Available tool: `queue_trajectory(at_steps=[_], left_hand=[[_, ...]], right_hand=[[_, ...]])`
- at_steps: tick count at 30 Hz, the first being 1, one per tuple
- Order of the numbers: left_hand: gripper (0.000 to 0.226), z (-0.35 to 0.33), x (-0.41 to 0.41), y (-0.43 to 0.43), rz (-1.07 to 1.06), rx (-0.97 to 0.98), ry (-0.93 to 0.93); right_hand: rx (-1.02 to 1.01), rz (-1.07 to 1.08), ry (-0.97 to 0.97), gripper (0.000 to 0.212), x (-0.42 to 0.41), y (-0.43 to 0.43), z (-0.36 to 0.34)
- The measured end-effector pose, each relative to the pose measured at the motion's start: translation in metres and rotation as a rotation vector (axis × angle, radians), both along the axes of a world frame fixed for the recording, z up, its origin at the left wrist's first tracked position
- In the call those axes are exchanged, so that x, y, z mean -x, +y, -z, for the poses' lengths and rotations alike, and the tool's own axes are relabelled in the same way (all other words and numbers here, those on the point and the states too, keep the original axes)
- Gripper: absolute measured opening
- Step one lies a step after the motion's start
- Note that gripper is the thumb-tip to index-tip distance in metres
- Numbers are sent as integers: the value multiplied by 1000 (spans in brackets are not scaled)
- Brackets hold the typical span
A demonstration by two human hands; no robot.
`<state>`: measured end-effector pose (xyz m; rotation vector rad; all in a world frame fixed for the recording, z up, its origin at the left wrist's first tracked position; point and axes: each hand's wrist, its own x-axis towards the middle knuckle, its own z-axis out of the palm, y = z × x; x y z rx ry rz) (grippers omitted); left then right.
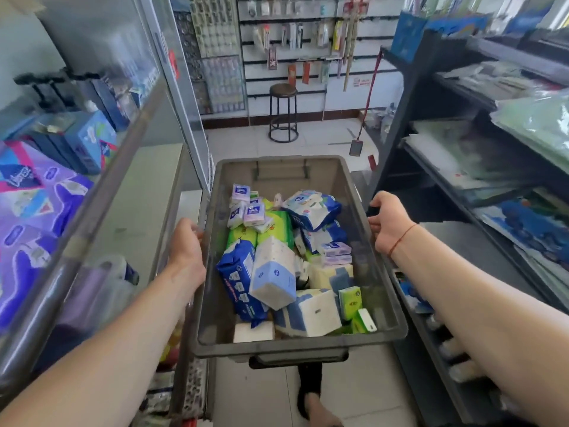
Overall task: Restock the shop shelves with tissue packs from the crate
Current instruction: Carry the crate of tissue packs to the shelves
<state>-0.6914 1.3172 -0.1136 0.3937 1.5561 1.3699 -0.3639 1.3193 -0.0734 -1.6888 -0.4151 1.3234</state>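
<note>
A grey plastic crate (381,291) hangs in front of me above the floor, carried between my hands. My left hand (186,241) grips its left rim and my right hand (386,221) grips its right rim. Inside lie several tissue packs: a blue wet-wipe pack (235,278), a white and blue tissue pack (274,272), green packs (277,224), small purple pocket packs (243,211) and a larger blue and white pack (311,312). Shelves stand on both sides of the aisle.
A glass-fronted shelf (101,192) on the left holds purple and blue boxes (27,204). A dark metal shelf unit (480,167) on the right carries flat packaged goods. A round stool (283,112) stands ahead by the pegboard wall. My foot (311,396) shows below the crate.
</note>
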Motion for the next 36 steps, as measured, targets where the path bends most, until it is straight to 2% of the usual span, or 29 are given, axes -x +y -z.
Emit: queue_trajectory(at_steps=[4,12,18,22,26,29,32,36], left_hand=[[21,3,-10,100,-24,0,18],[20,9,-14,275,-131,8,-9],[30,14,-5,376,-127,16,-38],[22,32,6,447,-122,34,-24],[21,54,16,529,-102,21,-32],[25,66,19,587,-110,28,-24],[19,81,30,634,-133,68,-37],[33,105,38,672,-171,160,8]], right_hand=[[-29,-5,29,11,-6,110,8],[7,-89,89,21,-7,317,15],[39,-155,118,23,2,425,20],[32,-137,103,17,8,498,30],[41,-159,111,33,14,582,43],[59,-184,94,31,24,641,50],[82,-200,87,32,34,690,61],[142,-214,76,34,44,738,83]])
